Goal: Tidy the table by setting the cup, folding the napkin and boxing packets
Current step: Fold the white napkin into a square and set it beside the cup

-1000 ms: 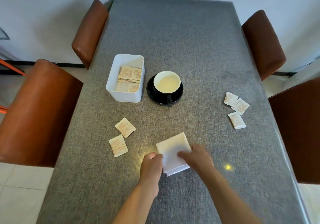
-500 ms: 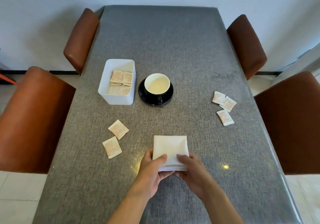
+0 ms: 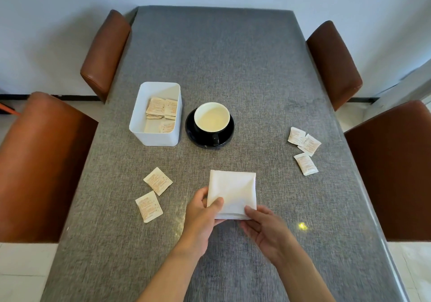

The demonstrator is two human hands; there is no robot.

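A: Status entry. Cup [image 3: 211, 118] sits upright on its black saucer [image 3: 198, 136], just right of the white box [image 3: 144, 124], near mid-table. I judge the cup step done.

B: Napkin?

A: White napkin [image 3: 232, 191] is a folded square, near edge of the grey table [image 3: 233, 57], in front of the person. Left hand [image 3: 202, 210] pinches its near-left corner, thumb on top. Right hand [image 3: 265, 227] holds the near-right corner, thumb on top, fingers apparently beneath. Layered edges show at the near side. Cannot tell whether it rests flat or is slightly lifted.

B: So folding is finished?

A: Looks essentially folded; possibly one more fold or a set-down left. Judgement only.

B: Packets?

A: Several packets in box [image 3: 161, 109]. Loose ones: two left packets [image 3: 152, 194] near the napkin, well apart from three right packets [image 3: 303, 147] towards the table's right edge. Five unboxed.

B: Remaining work?

A: Release napkin, collect both loose groups, drop into box. Roughly halfway by my estimate.
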